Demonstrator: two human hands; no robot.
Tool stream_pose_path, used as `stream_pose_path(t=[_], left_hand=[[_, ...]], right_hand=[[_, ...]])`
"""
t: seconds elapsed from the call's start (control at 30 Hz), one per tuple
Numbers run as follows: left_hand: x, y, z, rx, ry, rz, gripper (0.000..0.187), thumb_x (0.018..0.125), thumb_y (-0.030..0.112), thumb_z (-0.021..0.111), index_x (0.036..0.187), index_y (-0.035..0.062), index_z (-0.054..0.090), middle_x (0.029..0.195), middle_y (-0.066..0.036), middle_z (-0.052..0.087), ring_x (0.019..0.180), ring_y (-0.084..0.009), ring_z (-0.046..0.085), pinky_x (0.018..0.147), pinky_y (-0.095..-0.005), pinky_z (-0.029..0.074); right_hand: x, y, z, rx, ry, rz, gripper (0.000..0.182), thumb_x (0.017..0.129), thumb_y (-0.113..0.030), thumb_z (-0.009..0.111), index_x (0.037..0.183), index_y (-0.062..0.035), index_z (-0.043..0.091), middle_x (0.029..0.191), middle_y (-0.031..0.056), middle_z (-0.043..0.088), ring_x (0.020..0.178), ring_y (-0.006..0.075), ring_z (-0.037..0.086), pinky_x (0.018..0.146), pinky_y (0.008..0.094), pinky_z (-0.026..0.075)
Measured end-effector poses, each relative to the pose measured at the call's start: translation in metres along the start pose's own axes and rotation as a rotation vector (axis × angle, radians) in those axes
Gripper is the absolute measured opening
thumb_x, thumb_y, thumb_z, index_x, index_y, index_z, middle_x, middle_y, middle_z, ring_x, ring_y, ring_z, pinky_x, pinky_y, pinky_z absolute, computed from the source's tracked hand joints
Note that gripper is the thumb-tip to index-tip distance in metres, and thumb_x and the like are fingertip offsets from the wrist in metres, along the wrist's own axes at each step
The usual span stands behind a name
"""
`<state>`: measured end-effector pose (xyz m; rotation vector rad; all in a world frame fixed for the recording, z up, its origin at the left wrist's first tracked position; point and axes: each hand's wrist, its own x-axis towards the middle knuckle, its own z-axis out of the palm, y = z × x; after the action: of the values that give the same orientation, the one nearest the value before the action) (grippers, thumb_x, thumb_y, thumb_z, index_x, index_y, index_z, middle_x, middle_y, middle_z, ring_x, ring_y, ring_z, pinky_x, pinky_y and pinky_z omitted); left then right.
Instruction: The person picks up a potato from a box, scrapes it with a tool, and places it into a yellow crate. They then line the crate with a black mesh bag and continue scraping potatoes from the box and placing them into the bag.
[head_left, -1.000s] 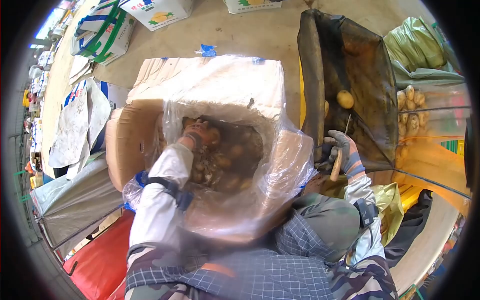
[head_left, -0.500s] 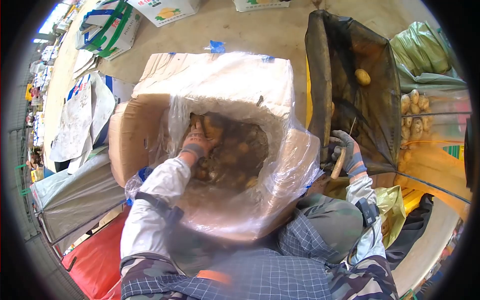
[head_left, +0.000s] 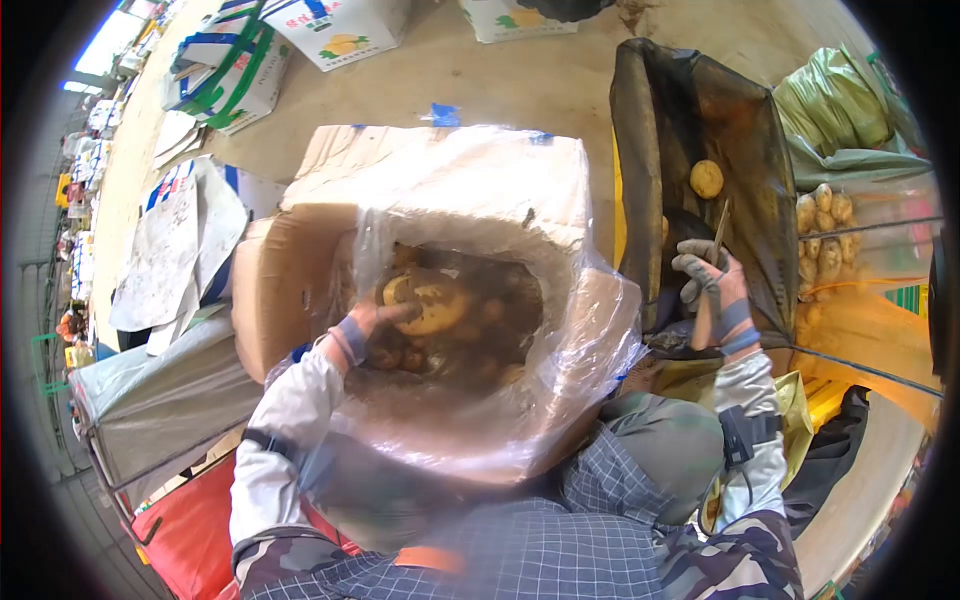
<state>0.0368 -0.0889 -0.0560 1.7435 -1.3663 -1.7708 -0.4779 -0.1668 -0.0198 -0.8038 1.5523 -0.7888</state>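
My left hand (head_left: 370,315), gloved, is closed on a large yellowish potato (head_left: 438,303) with dark dirt patches. It is inside the open cardboard box (head_left: 450,165), which has a clear plastic liner (head_left: 585,330). Darker, dirt-covered potatoes (head_left: 490,310) lie beneath it. To the right, my right hand (head_left: 725,295), in a grey glove, grips a knife (head_left: 704,322) by its wooden handle. The narrow blade points up and away from me. A black-lined bin (head_left: 765,215) sits just beyond this hand, with a pale potato (head_left: 706,179) inside.
Bagged potatoes (head_left: 828,235) and a green sack (head_left: 835,100) stand right of the bin. Printed cartons (head_left: 335,35) are on the floor ahead. Torn cardboard (head_left: 170,245) and a grey-covered stack (head_left: 165,375) lie left. A red cover (head_left: 190,515) is at lower left.
My left hand has drawn back slightly and now holds the large potato up off the heap. My right hand has risen a little, turning the knife more upright.
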Motion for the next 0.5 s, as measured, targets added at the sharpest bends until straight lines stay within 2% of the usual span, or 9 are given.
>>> stream_pose_path(t=[0.03,0.1,0.13,0.2,0.27,0.33,0.4,0.43,0.5], left_hand=[[-0.027,0.025,0.005,-0.131,-0.010,0.030,0.078,0.081,0.024,0.075,0.146,0.0044,0.038,0.131,-0.011,0.060,0.120,-0.0221,0.056,0.102,-0.0339,0.046],[-0.068,0.061,0.019,-0.410,0.008,0.110,0.083,0.079,0.023,0.076,0.147,0.0018,0.036,0.134,-0.011,0.058,0.122,-0.0230,0.055,0.103,-0.0354,0.045],[-0.088,0.072,0.026,-0.477,0.020,0.180,0.085,0.077,0.022,0.076,0.148,0.0024,0.034,0.135,-0.012,0.057,0.123,-0.0242,0.055,0.104,-0.0362,0.045],[-0.117,0.085,0.049,-0.668,0.044,0.317,0.088,0.076,0.023,0.076,0.150,0.0028,0.032,0.137,-0.013,0.055,0.125,-0.0269,0.054,0.107,-0.0386,0.044],[-0.132,0.077,0.067,-0.850,0.058,0.435,0.088,0.074,0.019,0.075,0.149,0.0025,0.032,0.139,-0.015,0.052,0.128,-0.0294,0.053,0.108,-0.0426,0.043],[-0.140,0.075,0.082,-0.925,0.090,0.465,0.087,0.072,0.017,0.075,0.148,0.0021,0.034,0.140,-0.016,0.051,0.128,-0.0303,0.052,0.109,-0.0446,0.042],[-0.149,0.072,0.080,-0.958,0.047,0.490,0.089,0.070,0.017,0.074,0.148,0.0035,0.034,0.140,-0.015,0.051,0.128,-0.0283,0.051,0.109,-0.0437,0.042],[-0.157,0.076,0.075,-0.846,0.078,0.529,0.090,0.070,0.017,0.075,0.149,0.0038,0.033,0.140,-0.015,0.051,0.128,-0.0277,0.051,0.108,-0.0426,0.042],[-0.170,0.095,0.071,-0.621,0.095,0.585,0.092,0.069,0.018,0.075,0.149,0.0044,0.032,0.140,-0.015,0.051,0.127,-0.0264,0.051,0.108,-0.0406,0.042]], right_hand=[[-0.011,-0.026,0.006,-0.204,-0.042,-0.071,0.031,0.085,-0.018,0.074,0.112,-0.0036,0.066,0.085,0.0057,0.071,0.051,0.0092,0.059,0.044,0.0247,0.045],[-0.044,-0.076,0.027,-0.290,-0.263,-0.144,0.039,0.083,-0.023,0.076,0.115,-0.0028,0.066,0.092,0.0090,0.072,0.067,0.0167,0.067,0.058,0.0296,0.053],[-0.049,-0.076,0.037,-0.612,-0.199,-0.405,0.043,0.083,-0.027,0.077,0.117,-0.0031,0.065,0.099,0.0114,0.071,0.081,0.0220,0.067,0.070,0.0342,0.054],[-0.067,-0.080,0.071,-0.813,-0.286,-0.540,0.054,0.083,-0.035,0.077,0.124,-0.0029,0.062,0.116,0.0175,0.066,0.106,0.0321,0.062,0.091,0.0420,0.050],[-0.089,-0.069,0.117,-0.539,-0.612,-0.491,0.054,0.088,-0.037,0.073,0.128,-0.0034,0.060,0.115,0.0136,0.065,0.100,0.0237,0.061,0.088,0.0344,0.049],[-0.136,-0.073,0.158,-0.248,-0.749,-0.290,0.048,0.094,-0.035,0.067,0.130,-0.0049,0.058,0.102,0.0049,0.068,0.077,0.0081,0.063,0.071,0.0214,0.050],[-0.153,-0.071,0.178,-0.052,-0.812,-0.150,0.045,0.096,-0.036,0.064,0.129,-0.0063,0.057,0.094,0.0017,0.064,0.067,0.0044,0.057,0.059,0.0196,0.045],[-0.163,-0.074,0.189,0.044,-0.836,-0.078,0.044,0.097,-0.036,0.063,0.129,-0.0070,0.057,0.090,0.0001,0.062,0.063,0.0025,0.054,0.053,0.0187,0.043],[-0.179,-0.071,0.191,0.175,-0.800,-0.012,0.043,0.096,-0.031,0.064,0.130,-0.0060,0.056,0.092,0.0001,0.062,0.067,0.0038,0.055,0.058,0.0195,0.045]])
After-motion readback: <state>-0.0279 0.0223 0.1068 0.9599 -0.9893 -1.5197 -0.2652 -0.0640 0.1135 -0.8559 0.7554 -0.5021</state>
